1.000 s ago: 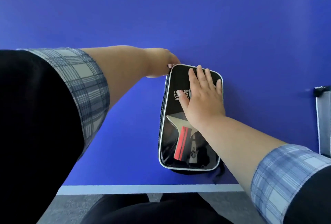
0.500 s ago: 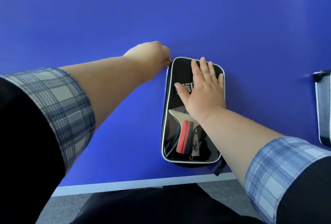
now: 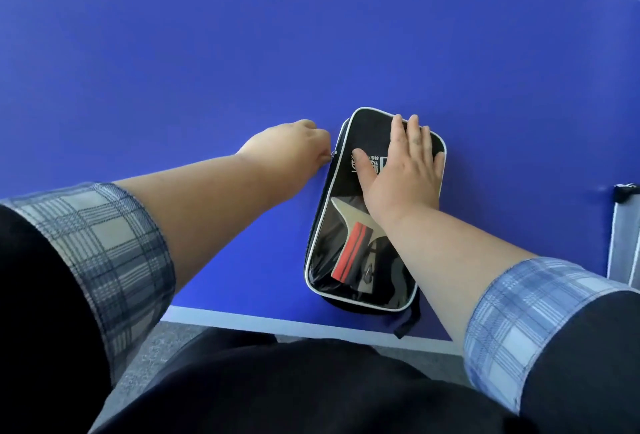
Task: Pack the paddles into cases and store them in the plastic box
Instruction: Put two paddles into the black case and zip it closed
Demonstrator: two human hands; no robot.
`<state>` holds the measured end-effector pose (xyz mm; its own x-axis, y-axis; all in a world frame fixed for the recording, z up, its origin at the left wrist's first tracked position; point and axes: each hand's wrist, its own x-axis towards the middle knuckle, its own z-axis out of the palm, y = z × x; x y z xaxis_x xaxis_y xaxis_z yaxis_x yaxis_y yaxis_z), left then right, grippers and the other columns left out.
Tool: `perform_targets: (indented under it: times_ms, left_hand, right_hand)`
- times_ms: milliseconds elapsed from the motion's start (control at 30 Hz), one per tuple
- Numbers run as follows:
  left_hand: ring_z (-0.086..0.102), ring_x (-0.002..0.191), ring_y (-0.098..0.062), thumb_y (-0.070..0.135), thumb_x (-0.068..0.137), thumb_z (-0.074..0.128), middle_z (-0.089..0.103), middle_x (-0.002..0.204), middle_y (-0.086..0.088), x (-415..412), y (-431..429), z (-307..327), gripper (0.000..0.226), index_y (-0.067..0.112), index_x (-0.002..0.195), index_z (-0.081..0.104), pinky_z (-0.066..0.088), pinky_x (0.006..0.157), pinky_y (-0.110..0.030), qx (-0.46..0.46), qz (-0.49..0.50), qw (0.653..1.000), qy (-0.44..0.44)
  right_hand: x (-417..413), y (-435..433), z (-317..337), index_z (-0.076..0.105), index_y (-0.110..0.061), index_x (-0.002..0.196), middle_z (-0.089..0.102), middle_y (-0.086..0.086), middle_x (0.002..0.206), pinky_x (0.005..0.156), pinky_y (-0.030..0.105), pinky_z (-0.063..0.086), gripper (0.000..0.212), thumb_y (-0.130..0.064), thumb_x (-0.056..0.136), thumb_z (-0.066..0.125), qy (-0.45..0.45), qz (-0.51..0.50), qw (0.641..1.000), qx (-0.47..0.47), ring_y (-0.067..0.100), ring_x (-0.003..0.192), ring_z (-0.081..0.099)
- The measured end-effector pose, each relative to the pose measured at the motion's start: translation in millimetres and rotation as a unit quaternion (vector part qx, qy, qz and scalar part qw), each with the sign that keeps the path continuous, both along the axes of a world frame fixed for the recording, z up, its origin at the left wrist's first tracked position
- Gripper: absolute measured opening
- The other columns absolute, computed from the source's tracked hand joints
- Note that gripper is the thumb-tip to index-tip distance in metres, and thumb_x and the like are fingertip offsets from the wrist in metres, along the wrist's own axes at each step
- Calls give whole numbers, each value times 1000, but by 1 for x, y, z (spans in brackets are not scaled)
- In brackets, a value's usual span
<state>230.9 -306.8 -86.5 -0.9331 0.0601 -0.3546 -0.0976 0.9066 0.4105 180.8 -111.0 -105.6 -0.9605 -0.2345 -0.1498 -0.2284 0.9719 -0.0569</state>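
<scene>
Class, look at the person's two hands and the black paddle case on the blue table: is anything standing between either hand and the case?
Nothing visible. The right hand lies flat on the black case, and the left hand pinches the zipper pull at its left edge. The plastic box is out of view.

Black case [image 3: 360, 281] on blue table [image 3: 207, 52]

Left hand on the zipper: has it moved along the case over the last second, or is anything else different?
The left hand, pinching the zipper pull, has slid from the far corner of the black white-piped paddle case down its left edge, toward the person. The right hand stays flat on the case, the red-handled wooden paddle inside; the case has not shifted on the blue table.
</scene>
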Motion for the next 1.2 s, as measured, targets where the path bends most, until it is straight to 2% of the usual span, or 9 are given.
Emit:
perform_targets:
  times_ms: [200, 500, 600, 667, 733, 867, 967, 1100, 1200]
  left_hand:
    - [59, 83, -27, 37, 104, 41, 53, 104, 0, 36, 12, 4, 25, 20, 105, 60, 53, 69, -43, 18, 46, 999, -16]
    - [59, 82, -27, 35, 103, 42, 52, 104, 2, 50, 7, 8, 22, 22, 102, 60, 54, 67, -44, -3, 120, 993, -10]
    - [58, 83, -28, 35, 103, 42, 52, 105, 1, 45, -4, 10, 22, 21, 102, 60, 48, 62, -39, -16, 124, 992, -4]
    - [58, 84, -29, 37, 102, 42, 52, 105, 0, 39, -13, 13, 24, 22, 101, 60, 42, 60, -37, -16, 146, 989, 3]
    - [58, 85, -30, 38, 100, 41, 53, 105, -1, 32, -24, 17, 26, 22, 98, 61, 41, 60, -36, -20, 166, 986, 5]
    - [58, 88, -30, 41, 99, 42, 53, 106, 1, 28, -41, 20, 26, 25, 99, 62, 49, 66, -40, -18, 172, 985, -3]
    - [56, 87, -27, 40, 100, 42, 52, 104, 3, 36, -44, 16, 22, 27, 99, 60, 42, 59, -35, -8, 172, 985, -1]
    - [55, 84, -26, 23, 100, 47, 52, 103, 1, 62, -45, 6, 13, 24, 104, 60, 47, 61, -39, -3, 188, 982, 5]
    - [55, 85, -28, 26, 102, 46, 53, 102, -2, 85, -42, 3, 15, 19, 103, 60, 48, 64, -42, 8, 218, 976, 15]
  right_hand:
    - [-1, 0, 0, 14, -24, 158, 10, 2, 167, 121, 51, 8, 91, -78, 85, 19, -3, -2, 1000, -9, 22, 153, 6]
    - [-49, -23, 12, 7, -19, 160, 1, 5, 168, 119, 59, 8, 89, -71, 91, 28, -47, -99, 994, -5, 24, 153, -1]
    - [-42, -26, 24, 13, -23, 159, 4, 7, 167, 117, 62, 4, 78, -61, 94, 34, -12, 67, 997, -30, 28, 153, -1]
    - [-33, -25, 30, 19, -27, 157, 8, 7, 167, 117, 61, 3, 74, -62, 93, 32, 2, 226, 974, -22, 29, 153, 1]
    - [-31, -22, 29, 18, -30, 156, 10, 7, 167, 118, 62, 4, 74, -67, 92, 28, -11, 297, 955, 11, 29, 153, 2]
    - [-33, -19, 16, 7, -31, 158, 5, 3, 167, 120, 59, 5, 81, -75, 90, 15, -23, 291, 955, 41, 26, 153, -1]
    - [-33, -18, 9, 9, -30, 158, 8, 5, 167, 120, 58, 8, 85, -78, 88, 10, -3, 289, 957, 32, 26, 153, 3]
    - [-35, -19, 6, 10, -28, 158, 9, 4, 167, 120, 58, 8, 84, -76, 89, 14, 2, 270, 962, 35, 26, 153, 5]
    - [-35, -21, 4, 12, -28, 158, 11, 5, 167, 120, 59, 8, 78, -69, 92, 20, 7, 263, 964, 23, 27, 153, 6]
